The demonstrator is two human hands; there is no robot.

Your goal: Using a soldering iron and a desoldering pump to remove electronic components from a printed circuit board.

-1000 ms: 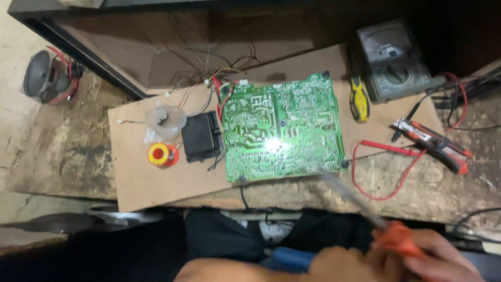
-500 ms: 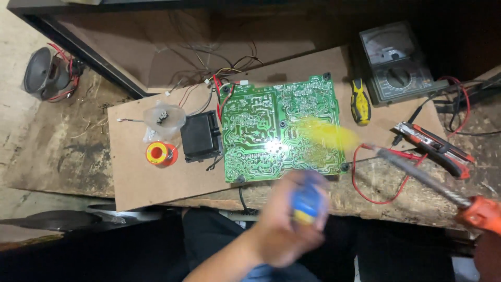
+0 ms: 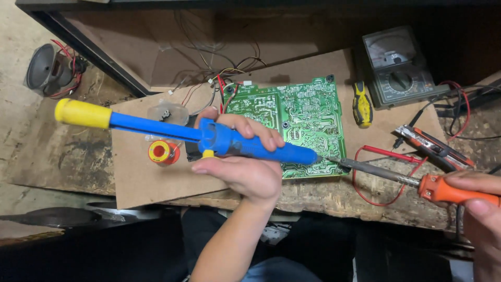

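Observation:
My left hand (image 3: 241,169) grips a blue desoldering pump (image 3: 172,131) with a yellow plunger knob, held level over the board's left part, its nozzle at the lower right edge of a green circuit board (image 3: 297,117). My right hand (image 3: 482,206) holds the orange handle of a soldering iron (image 3: 402,179). The iron's metal tip meets the pump's nozzle at the board's lower right corner. The board lies solder side up on a brown hardboard sheet (image 3: 141,177).
A solder spool (image 3: 162,152) lies left of the board, a yellow-handled screwdriver (image 3: 361,104) to its right. An analogue multimeter (image 3: 399,68) with red test leads (image 3: 386,156) is at the upper right, pliers (image 3: 433,149) beside it. A small speaker (image 3: 49,70) sits far left.
My left hand has raised the blue pump from my lap up over the board. My right hand swung the iron out to the right, and its tip now meets the pump's nozzle.

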